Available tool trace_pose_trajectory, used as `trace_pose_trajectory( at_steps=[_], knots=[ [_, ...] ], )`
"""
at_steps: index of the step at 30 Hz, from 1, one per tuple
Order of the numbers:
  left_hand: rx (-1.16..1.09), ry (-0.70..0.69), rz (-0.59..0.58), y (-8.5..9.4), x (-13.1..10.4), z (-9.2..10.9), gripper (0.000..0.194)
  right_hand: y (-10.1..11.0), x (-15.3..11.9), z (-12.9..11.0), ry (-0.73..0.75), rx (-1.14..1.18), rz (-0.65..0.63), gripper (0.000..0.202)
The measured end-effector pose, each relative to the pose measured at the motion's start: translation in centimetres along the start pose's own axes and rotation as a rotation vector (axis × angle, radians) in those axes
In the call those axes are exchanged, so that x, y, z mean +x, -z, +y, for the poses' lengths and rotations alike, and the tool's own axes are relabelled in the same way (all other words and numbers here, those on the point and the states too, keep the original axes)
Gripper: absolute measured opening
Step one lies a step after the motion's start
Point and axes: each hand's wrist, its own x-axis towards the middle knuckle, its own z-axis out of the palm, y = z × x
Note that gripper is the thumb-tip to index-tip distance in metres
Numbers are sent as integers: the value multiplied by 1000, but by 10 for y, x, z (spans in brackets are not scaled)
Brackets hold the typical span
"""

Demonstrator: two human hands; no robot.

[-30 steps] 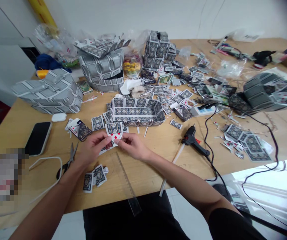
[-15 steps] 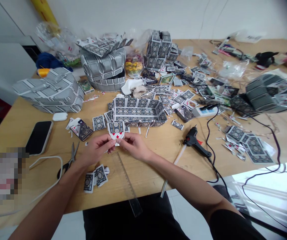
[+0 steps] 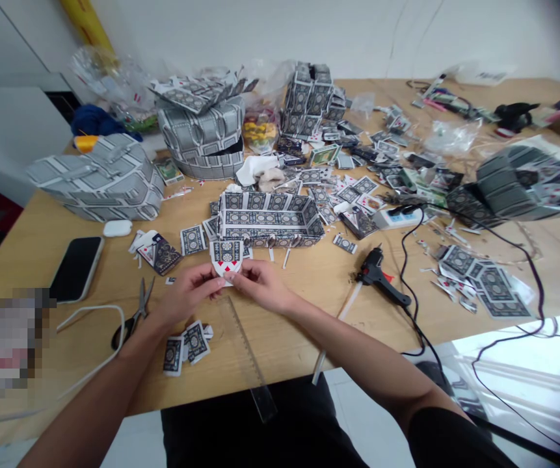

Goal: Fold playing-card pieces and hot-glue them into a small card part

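Observation:
Between my two hands is a playing card [image 3: 226,252], bent over so that its patterned back and a face with red diamonds both show. My left hand [image 3: 196,286] pinches its lower left edge, and my right hand [image 3: 261,283] pinches the lower right, thumbs almost meeting. Just beyond the hands sits a long open box made of cards [image 3: 270,224]. A few cut cards [image 3: 196,340] lie nearer me, close to my left forearm. A clear ruler [image 3: 248,361] reaches from under the hands past the table's front edge.
Scissors [image 3: 139,309] and a phone [image 3: 77,268] lie left. A black glue gun [image 3: 380,273] with its cord is on the right, wired toward a power strip [image 3: 397,217]. Woven card baskets [image 3: 201,133] and heaps of loose cards [image 3: 391,149] stand behind.
The bent card tips slightly, showing more of its red diamond face. Both hands keep their pinch in nearly the same place.

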Motion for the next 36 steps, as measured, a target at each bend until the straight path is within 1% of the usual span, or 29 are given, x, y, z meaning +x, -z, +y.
trace_pose_trajectory(
  at_steps=[3, 6, 11, 19, 23, 26, 27, 29, 30, 34, 36],
  knots=[
    [-1, 6, 19, 0, 2, 1, 27, -1, 1, 1, -49, 28, -21, 63],
    [-1, 12, 36, 0, 2, 1, 26, -3, 2, 3, -74, 55, 7, 68],
    [-16, 19, 64, -2, 2, 1, 24, -3, 3, 7, -70, 124, 83, 57],
    [-53, 28, 104, -3, 1, 2, 24, -5, 3, 9, -61, 149, 138, 49],
    [-87, 51, 113, -5, 1, 1, 29, -6, 4, 12, -27, 184, 176, 48],
    [-141, 55, 119, -8, 1, 2, 38, -7, 4, 14, 13, 205, 208, 59],
    [-168, 52, 123, -8, 1, 3, 41, -6, 4, 15, 24, 203, 209, 59],
    [-211, 37, 127, -8, 0, 4, 43, -6, 4, 15, 44, 192, 195, 50],
    [-223, 22, 127, -8, 0, 4, 40, -5, 3, 15, 55, 191, 186, 44],
    [-265, -50, 92, -6, -1, 1, 22, -2, 3, 12, 82, 241, 136, 25],
    [-290, -63, 82, -5, -1, -2, 18, -1, 3, 11, 73, 270, 109, 21]
  ],
)
